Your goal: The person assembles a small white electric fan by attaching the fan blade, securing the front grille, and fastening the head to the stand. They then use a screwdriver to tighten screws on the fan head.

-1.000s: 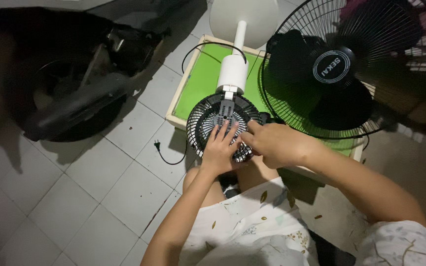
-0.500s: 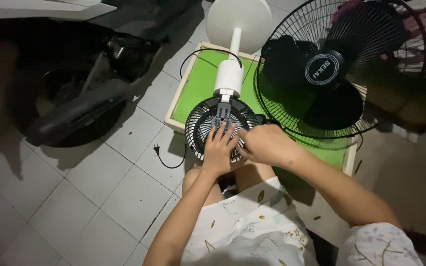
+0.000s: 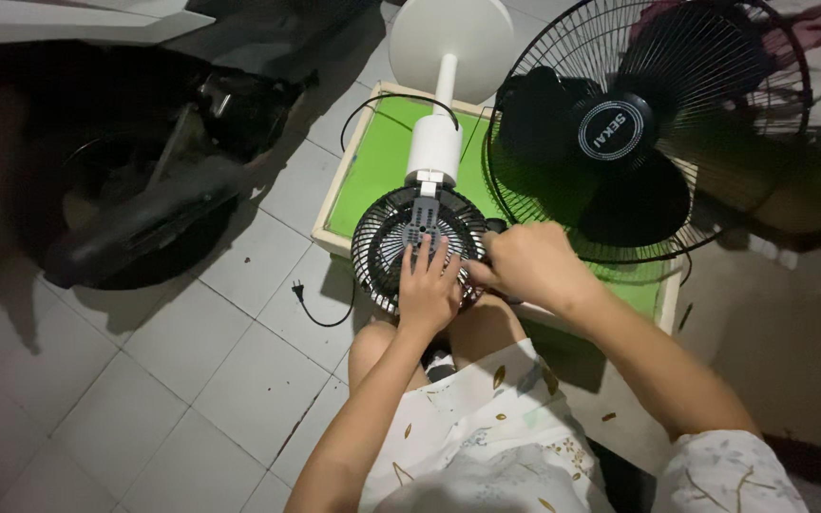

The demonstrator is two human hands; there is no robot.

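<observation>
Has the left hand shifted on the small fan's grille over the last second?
No. The left hand lies spread on the lower part of the small fan's grille, below the white stem, as before; only the camera view shifted.

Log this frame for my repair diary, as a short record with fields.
setting: tiled floor, low green table
left hand: flat on the small black fan grille, fingers spread
right hand: at the grille's right edge; grip unclear
small fan: lying on the table, white stand, round white base
plug: loose on the floor
nearby: large black fan at right, motorbike at left
</observation>
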